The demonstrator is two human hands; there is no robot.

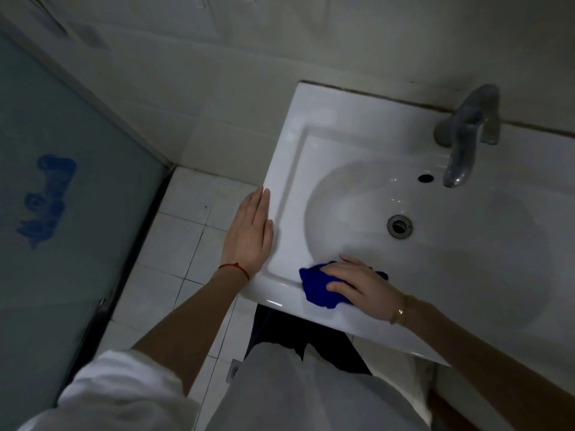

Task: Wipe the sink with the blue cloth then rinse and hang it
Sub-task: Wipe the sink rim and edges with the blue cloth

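Note:
A white ceramic sink (298, 144) fills the right half of the head view, with a round basin and a metal drain (399, 226). The blue cloth (315, 284) lies bunched on the sink's front-left rim, at the basin's edge. My right hand (357, 283) presses down on the cloth, fingers spread over it and partly hiding it. My left hand (250, 231) lies flat, fingers together, against the sink's left edge and holds nothing.
A grey metal tap (463, 135) stands at the back of the sink, with an overflow hole (425, 178) below it. A frosted glass panel (62, 213) bearing a blue mark stands at the left. White floor tiles (186, 231) lie between panel and sink.

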